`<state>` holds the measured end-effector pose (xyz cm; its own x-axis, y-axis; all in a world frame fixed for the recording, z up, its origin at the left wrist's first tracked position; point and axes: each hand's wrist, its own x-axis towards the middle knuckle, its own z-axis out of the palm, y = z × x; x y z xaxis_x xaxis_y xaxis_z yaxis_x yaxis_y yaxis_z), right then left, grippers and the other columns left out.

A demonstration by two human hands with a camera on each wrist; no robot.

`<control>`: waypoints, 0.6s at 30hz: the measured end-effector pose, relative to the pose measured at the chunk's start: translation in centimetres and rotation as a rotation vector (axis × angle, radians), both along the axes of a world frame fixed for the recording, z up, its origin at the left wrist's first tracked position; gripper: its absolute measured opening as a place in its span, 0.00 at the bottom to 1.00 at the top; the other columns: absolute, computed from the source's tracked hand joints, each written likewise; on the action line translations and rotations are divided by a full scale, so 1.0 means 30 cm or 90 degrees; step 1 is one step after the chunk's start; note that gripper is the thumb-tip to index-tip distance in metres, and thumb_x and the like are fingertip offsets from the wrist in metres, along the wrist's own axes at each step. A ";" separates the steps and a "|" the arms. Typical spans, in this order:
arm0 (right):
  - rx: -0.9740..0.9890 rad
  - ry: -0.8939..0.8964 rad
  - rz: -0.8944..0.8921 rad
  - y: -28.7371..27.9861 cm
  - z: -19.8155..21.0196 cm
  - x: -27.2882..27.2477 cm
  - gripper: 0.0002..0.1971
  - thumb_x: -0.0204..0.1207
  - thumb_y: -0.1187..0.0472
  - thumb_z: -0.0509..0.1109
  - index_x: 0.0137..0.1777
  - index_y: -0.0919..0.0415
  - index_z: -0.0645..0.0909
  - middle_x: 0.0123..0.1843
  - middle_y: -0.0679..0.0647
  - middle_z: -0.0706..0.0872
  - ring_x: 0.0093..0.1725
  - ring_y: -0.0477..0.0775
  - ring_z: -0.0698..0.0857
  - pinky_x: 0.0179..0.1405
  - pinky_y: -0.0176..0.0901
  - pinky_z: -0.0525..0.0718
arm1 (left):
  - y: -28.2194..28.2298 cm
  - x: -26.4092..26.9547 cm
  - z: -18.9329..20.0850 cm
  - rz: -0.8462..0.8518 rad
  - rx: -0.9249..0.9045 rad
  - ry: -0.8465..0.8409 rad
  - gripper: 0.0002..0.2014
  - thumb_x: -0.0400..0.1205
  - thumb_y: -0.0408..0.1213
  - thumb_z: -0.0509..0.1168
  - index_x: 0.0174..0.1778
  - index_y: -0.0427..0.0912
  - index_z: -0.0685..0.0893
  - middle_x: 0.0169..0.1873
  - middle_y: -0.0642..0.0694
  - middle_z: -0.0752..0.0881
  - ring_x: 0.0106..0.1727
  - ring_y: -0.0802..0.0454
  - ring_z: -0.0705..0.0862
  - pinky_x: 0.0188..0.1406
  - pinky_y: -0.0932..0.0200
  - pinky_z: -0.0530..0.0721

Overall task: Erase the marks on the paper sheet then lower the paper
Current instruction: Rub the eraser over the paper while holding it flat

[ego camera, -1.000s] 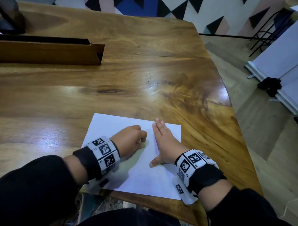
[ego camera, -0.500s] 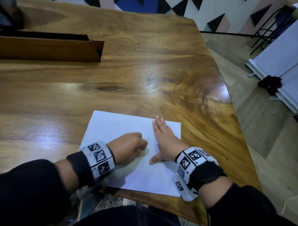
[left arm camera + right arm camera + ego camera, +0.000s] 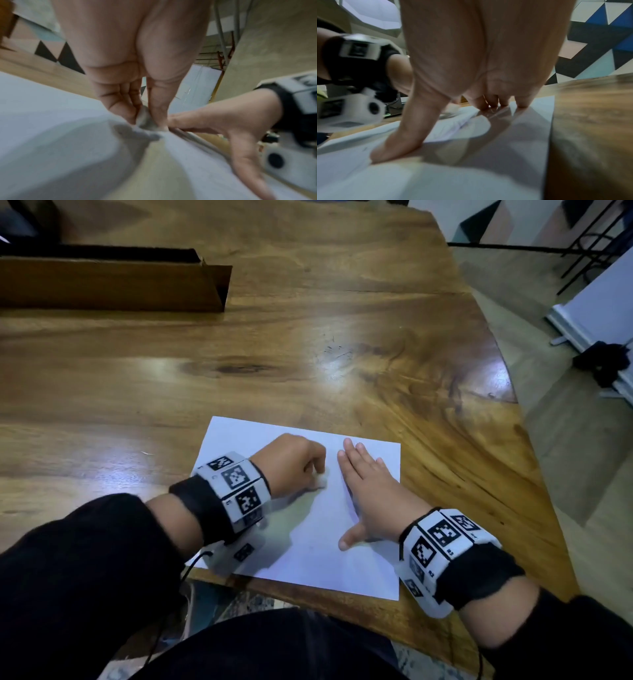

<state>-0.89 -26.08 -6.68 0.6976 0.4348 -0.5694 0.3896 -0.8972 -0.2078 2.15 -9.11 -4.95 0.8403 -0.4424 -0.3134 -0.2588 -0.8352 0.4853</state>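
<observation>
A white paper sheet (image 3: 318, 539) lies flat on the wooden table (image 3: 308, 337) near its front edge. My left hand (image 3: 313, 474) is curled into a fist on the sheet's left half and pinches a small white eraser (image 3: 145, 120) whose tip rests on the paper (image 3: 51, 128). The eraser (image 3: 322, 481) just shows below the knuckles in the head view. My right hand (image 3: 366, 484) lies flat on the right half of the sheet, fingers straight and thumb spread, pressing the paper (image 3: 471, 175) down. No marks are plain on the sheet.
A long brown cardboard box (image 3: 113, 285) lies at the table's back left. The table's curved right edge (image 3: 513, 412) drops to the floor. A white board and black stand legs (image 3: 603, 302) are off to the right.
My left hand with the eraser has shifted slightly up the sheet, away from me. The right hand has stayed flat on the sheet.
</observation>
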 end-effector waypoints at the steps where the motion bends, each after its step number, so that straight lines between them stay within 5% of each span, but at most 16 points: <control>1: 0.003 0.000 -0.003 0.001 0.001 0.001 0.71 0.60 0.37 0.80 0.81 0.64 0.26 0.82 0.57 0.22 0.82 0.55 0.26 0.83 0.53 0.35 | -0.020 0.011 -0.002 0.007 -0.006 -0.014 0.06 0.72 0.36 0.69 0.43 0.41 0.83 0.34 0.49 0.78 0.40 0.48 0.77 0.34 0.61 0.69; 8: 0.009 0.008 -0.009 0.000 0.001 0.002 0.71 0.60 0.38 0.80 0.81 0.65 0.27 0.82 0.58 0.22 0.82 0.55 0.26 0.82 0.53 0.34 | 0.008 -0.176 -0.010 -0.241 0.020 0.125 0.09 0.75 0.39 0.63 0.42 0.38 0.84 0.43 0.37 0.82 0.46 0.42 0.80 0.43 0.57 0.73; 14: 0.010 0.010 -0.012 0.001 0.003 0.000 0.71 0.61 0.38 0.80 0.81 0.64 0.26 0.81 0.56 0.21 0.81 0.54 0.25 0.83 0.53 0.34 | -0.037 -0.108 -0.011 -0.128 0.019 0.023 0.04 0.77 0.34 0.62 0.42 0.38 0.81 0.40 0.41 0.77 0.45 0.39 0.80 0.45 0.52 0.76; 18: 0.023 0.009 -0.018 0.001 0.005 0.001 0.71 0.61 0.39 0.81 0.82 0.64 0.27 0.82 0.56 0.22 0.81 0.54 0.25 0.82 0.53 0.34 | 0.013 -0.170 0.008 -0.273 0.057 0.146 0.05 0.75 0.31 0.62 0.41 0.37 0.83 0.45 0.38 0.81 0.47 0.42 0.80 0.45 0.55 0.76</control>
